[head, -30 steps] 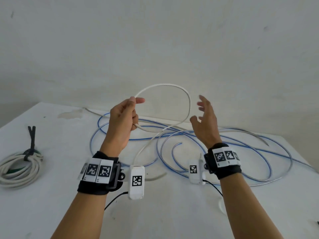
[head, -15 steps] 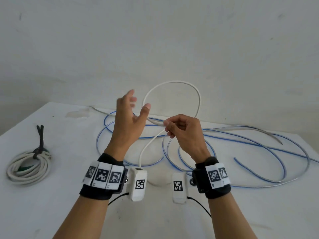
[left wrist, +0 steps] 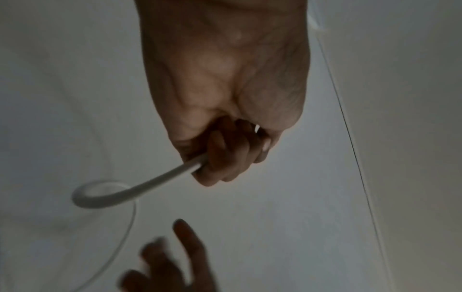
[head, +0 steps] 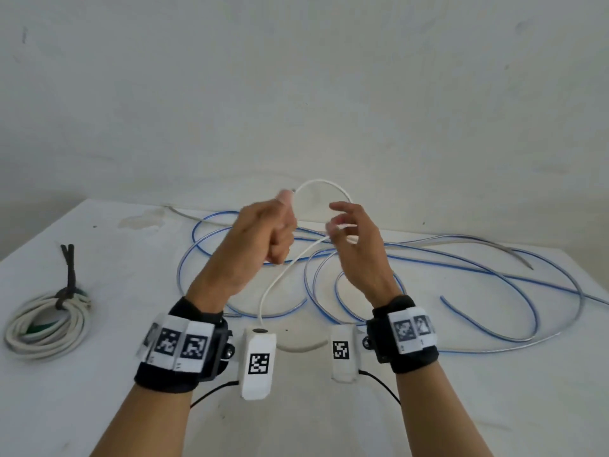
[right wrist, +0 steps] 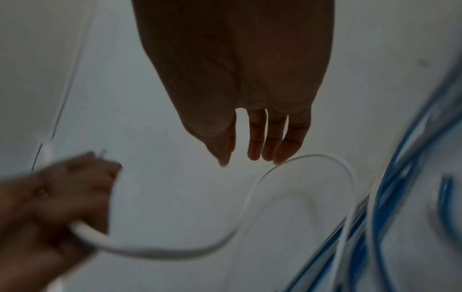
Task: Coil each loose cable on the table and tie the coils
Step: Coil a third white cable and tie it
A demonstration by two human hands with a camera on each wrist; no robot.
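Note:
A thin white cable (head: 280,282) rises from the table into my left hand (head: 263,239), which grips it in a fist, as the left wrist view (left wrist: 225,158) also shows. The cable's tip sticks out above the thumb, and a small loop (head: 342,192) arches over to the right. My right hand (head: 349,232) hovers beside that loop with its fingers straight and relaxed. In the right wrist view its fingertips (right wrist: 255,148) are at the loop (right wrist: 325,158) without holding it. A long blue cable (head: 494,275) sprawls loose on the table (head: 99,407) behind both hands.
A coiled white cable (head: 43,328), bound with a dark tie (head: 69,275), lies at the table's left. A grey cable (head: 478,242) runs along the back. A white round object (head: 296,343) sits between my wrists. The wall stands close behind the table.
Half a second ago my right hand pinched the white cable and my left hand was open. Now the left hand grips the cable and the right hand has let go.

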